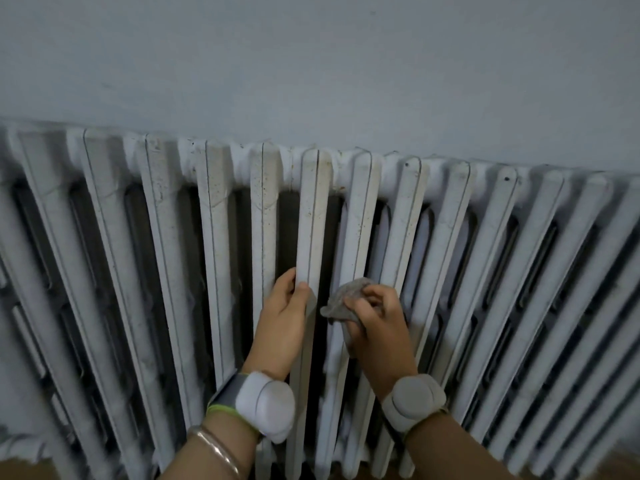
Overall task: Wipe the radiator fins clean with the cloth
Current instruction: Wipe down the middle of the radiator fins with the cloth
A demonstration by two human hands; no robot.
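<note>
At the bottom of the frame, two forearms wearing pale wrist bands [414,396] are reaching up toward a white radiator [485,237]. A metal bangle [214,448] is riding on the left one. In the lower centre, the left hand [282,317] is gripping one fin [311,230], thumb lying on its front face and fingers curling round its left edge. Just to the right, the right hand [379,320] is pinching a bunched grey cloth [341,301] between thumb and curled fingers. The cloth is hanging over the dark gap just beside the held fin, its left tip close to that fin's right edge; whether it is touching cannot be told. The fin's long axis is running almost straight up the frame, leaning slightly right toward the top, so the coming wipe looks likely to travel along that line, and the cloth hand is sitting nearer the neighbouring fin [362,220]. Speckled grime is showing on the upper fins, below a plain pale wall [311,64].
</note>
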